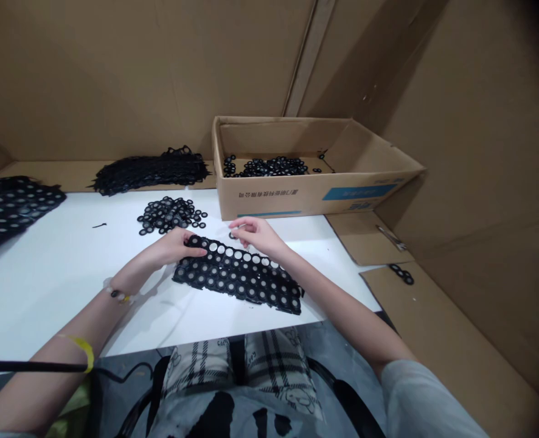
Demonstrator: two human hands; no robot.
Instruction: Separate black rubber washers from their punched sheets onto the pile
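Note:
My left hand [178,244] pinches the upper left corner of a black sheet [242,278] dotted with rows of round pieces. Along the sheet's top row several holes show white, while the lower rows look filled with grey-centred discs. Above the top edge, my right hand [253,236] has its fingers drawn together at a small black ring [232,235], held at the fingertips. Behind my left hand lies a loose pile of black rings [171,214] on the white table.
An open cardboard box [269,191] with black rings inside stands at the back. Stacked black sheets [151,170] lie behind the pile, dotted sheets [14,207] at far left. Tweezers [392,238] and a few rings [401,274] rest on cardboard at right.

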